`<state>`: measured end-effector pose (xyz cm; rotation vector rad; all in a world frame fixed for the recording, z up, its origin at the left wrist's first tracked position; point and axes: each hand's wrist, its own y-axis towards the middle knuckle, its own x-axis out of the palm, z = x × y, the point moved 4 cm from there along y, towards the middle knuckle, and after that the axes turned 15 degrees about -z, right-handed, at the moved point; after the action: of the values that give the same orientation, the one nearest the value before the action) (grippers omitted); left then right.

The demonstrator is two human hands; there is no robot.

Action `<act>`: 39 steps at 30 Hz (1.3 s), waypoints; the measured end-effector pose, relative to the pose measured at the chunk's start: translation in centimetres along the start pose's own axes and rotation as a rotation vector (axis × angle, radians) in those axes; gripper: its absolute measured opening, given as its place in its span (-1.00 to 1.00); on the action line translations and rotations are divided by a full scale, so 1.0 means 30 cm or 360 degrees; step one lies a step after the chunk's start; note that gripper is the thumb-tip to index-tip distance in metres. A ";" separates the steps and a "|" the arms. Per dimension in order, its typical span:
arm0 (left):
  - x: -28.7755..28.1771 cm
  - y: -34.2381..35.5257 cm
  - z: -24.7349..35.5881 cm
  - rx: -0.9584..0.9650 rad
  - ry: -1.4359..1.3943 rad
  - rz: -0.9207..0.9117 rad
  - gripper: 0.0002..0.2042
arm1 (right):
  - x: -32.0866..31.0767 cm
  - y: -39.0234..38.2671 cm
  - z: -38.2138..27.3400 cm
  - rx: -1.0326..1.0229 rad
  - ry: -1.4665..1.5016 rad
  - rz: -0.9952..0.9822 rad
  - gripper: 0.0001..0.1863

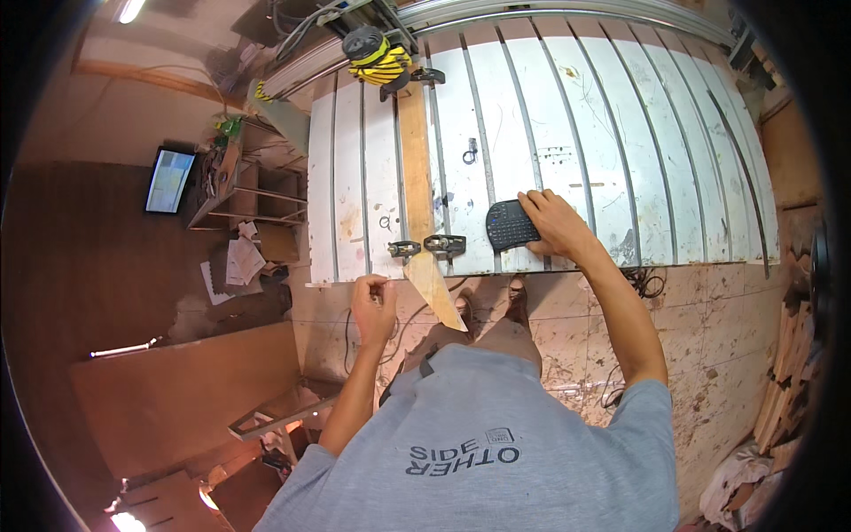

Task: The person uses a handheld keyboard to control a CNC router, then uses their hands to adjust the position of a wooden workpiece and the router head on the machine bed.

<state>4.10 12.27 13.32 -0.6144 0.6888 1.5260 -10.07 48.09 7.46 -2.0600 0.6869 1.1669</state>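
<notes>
My right hand [551, 222] grips a small black handheld keyboard [507, 226] over the white slotted machine bed [585, 115]. Just below the bed's front edge, my left hand [374, 306] has its fingers curled closed; whether they hold anything is hidden. Beside it a light wooden board [414, 160] runs along the bed, its angled end overhanging the front edge. Two black clamps [445, 244] sit on either side of the board near that edge. At its far end stands a machine head with yellow bristles [379, 62], with black clamps at its base.
A lit monitor [170, 179] and a cluttered shelf [244, 186] with papers stand at the left. Timber pieces [780, 346] lean at the right. Black cables [645, 282] hang below the bed near my feet [517, 301]. A rail [567, 7] crosses the back.
</notes>
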 end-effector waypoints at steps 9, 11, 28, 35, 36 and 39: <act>0.083 -0.098 0.113 -0.0226 -0.1287 -0.0560 -0.72 | -0.119 -0.254 -0.372 0.0041 0.0810 0.0439 -0.04; 0.057 -0.088 0.172 -0.0356 -0.1848 -0.0702 -0.60 | -0.108 -0.246 -0.529 -0.0087 0.0928 0.0477 0.00; -0.302 -0.277 -0.227 0.0315 -0.1688 -0.0416 -0.57 | 0.243 -0.086 -1.263 -0.0018 0.3066 0.0798 -0.39; -0.349 -0.392 -0.165 0.0232 -0.1693 -0.0618 -0.62 | 0.307 -0.120 -1.275 0.0121 0.2917 0.1104 -0.49; -0.351 -0.403 -0.158 0.0259 -0.1606 -0.0623 -0.61 | 0.331 -0.127 -1.262 0.0129 0.2912 0.1120 -0.49; -0.331 -0.432 -0.177 0.0375 -0.1387 -0.0558 -0.60 | 0.336 -0.149 -1.283 0.0179 0.2915 0.1125 -0.50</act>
<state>17.58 2.03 16.20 0.1322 0.0705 1.1939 18.16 20.61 14.55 -2.3396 2.2420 -0.9406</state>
